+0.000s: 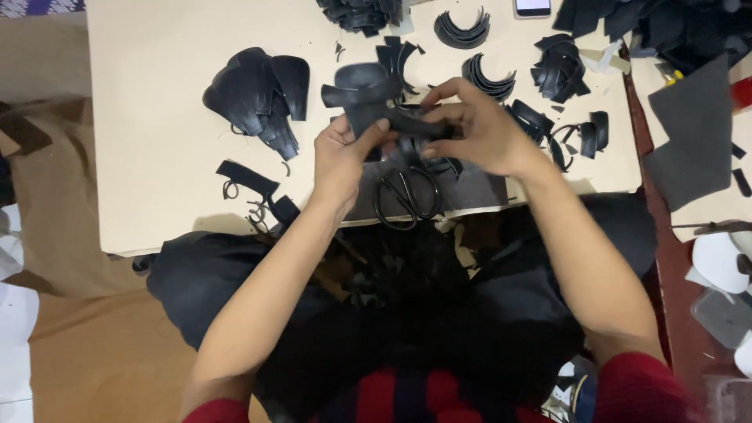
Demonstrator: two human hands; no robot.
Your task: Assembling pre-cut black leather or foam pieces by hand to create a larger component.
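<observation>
Above the near edge of a cream board (157, 102), both hands grip one bundle of black leather pieces (368, 92). My left hand (342, 157) clasps it from below, thumb pressed on top. My right hand (478, 129) pinches its right end with fingers and thumb. Black scissors (407, 196) lie on a dark grey sheet (470, 192) just under my hands, handles toward me.
A fan-shaped stack of black cut pieces (258, 94) lies left of my hands. Curved black strips (462, 31) and more piles (560, 66) sit behind and to the right. A phone (533, 8) is at the far edge. Dark grey sheets (693, 133) lie at right.
</observation>
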